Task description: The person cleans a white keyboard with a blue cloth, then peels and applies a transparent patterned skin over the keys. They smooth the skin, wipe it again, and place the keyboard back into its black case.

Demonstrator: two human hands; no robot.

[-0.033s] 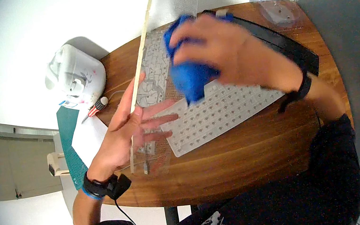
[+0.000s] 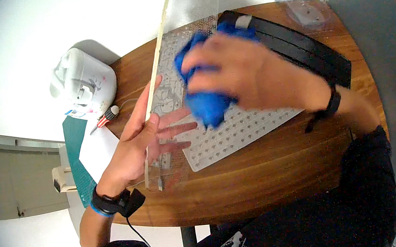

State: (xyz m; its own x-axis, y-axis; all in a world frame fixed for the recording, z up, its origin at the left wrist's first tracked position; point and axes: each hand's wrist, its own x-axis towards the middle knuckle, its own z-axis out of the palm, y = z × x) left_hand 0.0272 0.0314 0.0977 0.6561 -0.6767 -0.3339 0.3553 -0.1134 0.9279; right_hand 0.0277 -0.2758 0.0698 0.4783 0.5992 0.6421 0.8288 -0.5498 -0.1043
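Observation:
My left hand [image 2: 133, 148] grips a clear panel [image 2: 188, 6] by its cream-coloured edge and keeps it tilted up. Its fingers show through the see-through sheet, which carries line drawings. With fingers bunched, my right hand [image 2: 253, 74] holds a crumpled blue cloth [image 2: 209, 105] against or close over the panel's face; the hand is blurred. Below the cloth lies a light grey keyboard sheet [image 2: 232, 138] with rows of small raised spots, partly covered by hand and cloth.
Behind the right hand lies a long black keyboard shell [image 2: 295, 43]. A clear plastic tray [image 2: 308, 11] sits at the back right. On the left are a white jug-like container [image 2: 90, 84], a striped screwdriver [image 2: 107, 116], white paper [image 2: 98, 151] and a green mat [image 2: 74, 140].
My right hand and the blue cloth have shifted a little left and down across the panel. My left hand and the panel have hardly moved.

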